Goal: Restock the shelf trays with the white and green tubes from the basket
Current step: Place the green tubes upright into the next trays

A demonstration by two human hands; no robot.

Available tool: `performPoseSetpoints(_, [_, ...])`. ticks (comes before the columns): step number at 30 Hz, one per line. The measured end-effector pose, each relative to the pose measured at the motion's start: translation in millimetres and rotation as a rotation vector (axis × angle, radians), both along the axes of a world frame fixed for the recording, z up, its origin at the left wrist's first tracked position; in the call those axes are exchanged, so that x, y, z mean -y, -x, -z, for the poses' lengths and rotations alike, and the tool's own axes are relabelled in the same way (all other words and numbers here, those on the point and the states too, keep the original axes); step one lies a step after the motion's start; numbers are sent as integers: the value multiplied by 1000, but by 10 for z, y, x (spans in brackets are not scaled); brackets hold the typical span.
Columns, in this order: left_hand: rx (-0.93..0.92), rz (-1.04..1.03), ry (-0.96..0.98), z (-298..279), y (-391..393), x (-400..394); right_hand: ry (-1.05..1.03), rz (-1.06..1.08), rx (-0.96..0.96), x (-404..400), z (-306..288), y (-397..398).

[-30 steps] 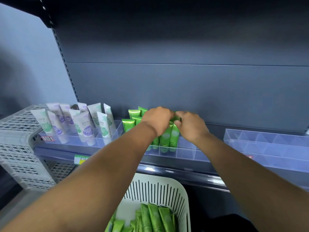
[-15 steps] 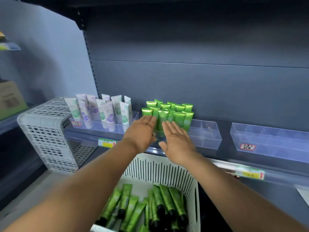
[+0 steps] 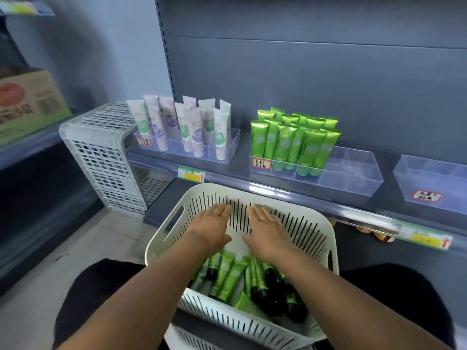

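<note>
Both hands, left hand [image 3: 211, 227] and right hand [image 3: 267, 229], are hovering flat and empty over the basket [image 3: 326, 238] at lower centre, where green tubes [image 3: 227, 276] are lying (plenty left); the green tray [image 3: 353, 173] is sitting half filled.

To your left stands a white lattice crate [image 3: 101, 152], tipped on its side against the shelf end. Further left you see a cardboard box [image 3: 27, 102] with a red and green print on a lower ledge. Yellow-green price tags [image 3: 191, 174] with red arrows sit on the shelf's front rail. Behind it all you face a dark grey back panel [image 3: 316, 79]. Pale floor tiles [image 3: 83, 248] lie below.
</note>
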State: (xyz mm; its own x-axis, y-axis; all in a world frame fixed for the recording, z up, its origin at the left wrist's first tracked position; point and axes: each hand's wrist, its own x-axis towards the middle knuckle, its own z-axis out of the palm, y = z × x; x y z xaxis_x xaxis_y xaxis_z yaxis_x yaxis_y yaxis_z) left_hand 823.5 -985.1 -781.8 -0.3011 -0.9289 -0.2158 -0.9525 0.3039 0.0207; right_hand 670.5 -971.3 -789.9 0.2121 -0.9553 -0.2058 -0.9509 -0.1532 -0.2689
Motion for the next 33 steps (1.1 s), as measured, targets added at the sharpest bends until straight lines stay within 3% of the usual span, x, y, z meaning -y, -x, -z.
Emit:
performPoseSetpoints(16, [87,29,-366,954,-170,437,-358,-161,-127,383,1027,-298])
performPoseSetpoints(23, [242,126,-466,1174,-243,738,-471,-245,-211,500,1312,-467])
performPoseSetpoints(33, [297,163,-485,1282,-281,847,-406,-205,-274,547,1393,-634])
